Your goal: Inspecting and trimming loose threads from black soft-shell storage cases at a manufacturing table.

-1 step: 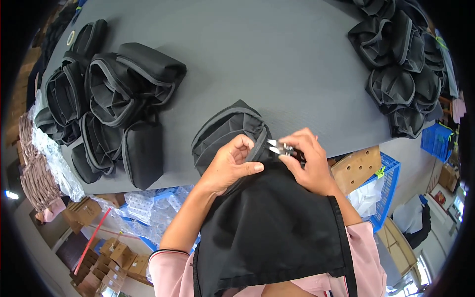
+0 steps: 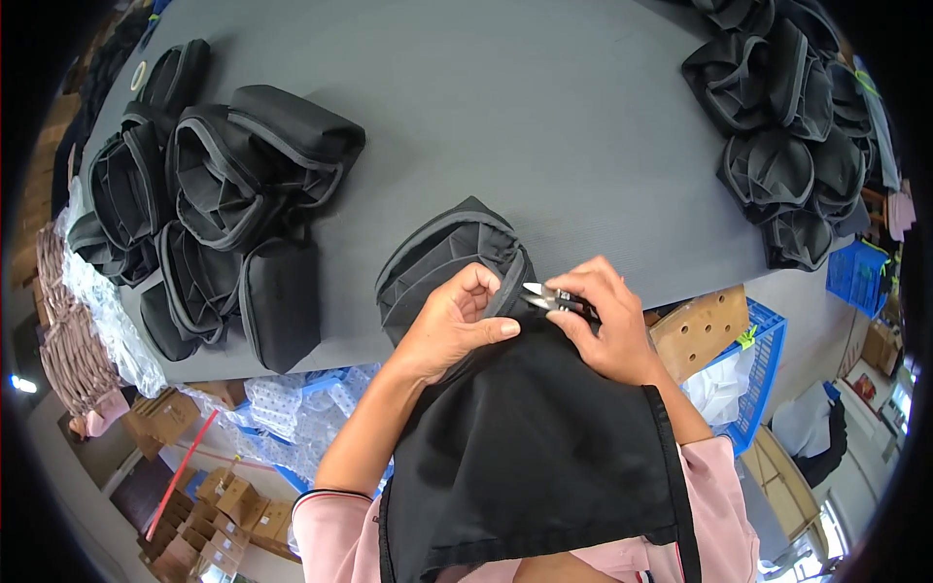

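The left hand is pinching the pouch by its rim, the rest sitting ahead of that grip. Just right of it, the right hand is squeezing the snips, their blades now standing closer together than before, suggesting trimming.

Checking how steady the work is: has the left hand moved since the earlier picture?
No: against the grey table, the left hand at the black pouch shows no visible shift.
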Tool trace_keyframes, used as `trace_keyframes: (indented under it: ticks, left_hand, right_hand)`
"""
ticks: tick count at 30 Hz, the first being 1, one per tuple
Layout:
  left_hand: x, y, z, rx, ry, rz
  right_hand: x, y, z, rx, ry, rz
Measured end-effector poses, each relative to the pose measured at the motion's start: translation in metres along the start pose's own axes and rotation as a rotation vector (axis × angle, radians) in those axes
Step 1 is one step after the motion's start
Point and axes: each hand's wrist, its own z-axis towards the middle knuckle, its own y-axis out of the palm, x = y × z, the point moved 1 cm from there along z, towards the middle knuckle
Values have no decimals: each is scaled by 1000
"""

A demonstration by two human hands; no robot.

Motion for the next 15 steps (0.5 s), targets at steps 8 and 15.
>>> trace_keyframes:
  ticks: [8, 15]
  left_hand:
    - [-4, 12, 0, 10, 51, 71]
    - [-4, 17, -2, 71, 96, 98]
  right_hand:
    - [-7, -2, 5, -4, -226, -186]
    - [-14, -2, 4, 62, -236, -176]
